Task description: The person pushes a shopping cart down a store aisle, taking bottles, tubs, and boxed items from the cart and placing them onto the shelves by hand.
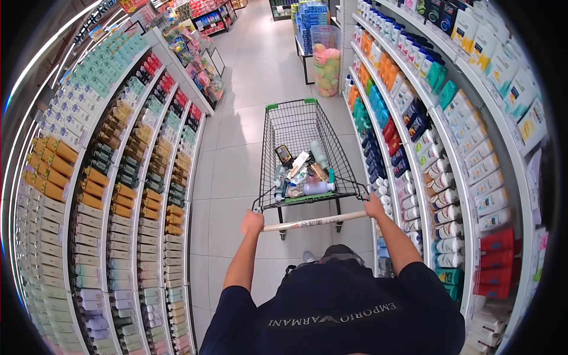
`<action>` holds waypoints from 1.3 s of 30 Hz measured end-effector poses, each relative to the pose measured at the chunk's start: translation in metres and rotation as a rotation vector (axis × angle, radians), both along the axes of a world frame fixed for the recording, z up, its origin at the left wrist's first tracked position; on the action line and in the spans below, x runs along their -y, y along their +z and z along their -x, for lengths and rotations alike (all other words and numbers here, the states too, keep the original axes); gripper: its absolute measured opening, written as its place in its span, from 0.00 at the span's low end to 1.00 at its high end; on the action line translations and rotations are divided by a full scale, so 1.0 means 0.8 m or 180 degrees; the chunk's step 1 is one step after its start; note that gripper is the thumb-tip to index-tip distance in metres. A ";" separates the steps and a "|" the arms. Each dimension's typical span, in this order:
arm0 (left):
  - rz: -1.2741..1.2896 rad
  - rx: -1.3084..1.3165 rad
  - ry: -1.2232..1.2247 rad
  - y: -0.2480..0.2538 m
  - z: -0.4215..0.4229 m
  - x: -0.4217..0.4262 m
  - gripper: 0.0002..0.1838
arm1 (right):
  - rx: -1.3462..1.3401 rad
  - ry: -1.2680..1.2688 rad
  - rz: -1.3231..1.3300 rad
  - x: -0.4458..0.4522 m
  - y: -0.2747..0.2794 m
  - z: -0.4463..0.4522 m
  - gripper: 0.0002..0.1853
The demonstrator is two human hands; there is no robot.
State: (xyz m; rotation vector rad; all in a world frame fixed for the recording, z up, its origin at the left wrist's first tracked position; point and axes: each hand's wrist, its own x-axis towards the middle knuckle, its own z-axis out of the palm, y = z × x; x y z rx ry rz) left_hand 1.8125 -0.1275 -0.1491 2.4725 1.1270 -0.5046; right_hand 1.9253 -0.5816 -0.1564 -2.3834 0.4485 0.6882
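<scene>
Both hands are on the ends of a shopping cart's pale handle bar [313, 222]. My left hand [252, 221] is wrapped round the left end, and my right hand [373, 206] closes round the right end. Ahead of the bar is the black wire cart [284, 121] with green corners. In its basket lie a pale green bottle [319, 154], a lavender bottle [318, 188], a dark yellow-edged pack [284, 155], a white pack [298, 164] and several other items, partly overlapping.
Shelves of bottles and tubes [124, 195] line the left side, and more product shelves [438, 148] line the right. Tiled floor [236, 127] runs forward between them. A clear bin of colourful round items [326, 62] stands ahead beside stacked blue packs [311, 26].
</scene>
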 end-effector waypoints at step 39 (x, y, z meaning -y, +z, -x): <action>0.0026 0.0151 0.0515 -0.014 -0.377 -0.006 0.22 | 0.0870 0.0201 -0.0064 -0.016 -0.069 -0.417 0.13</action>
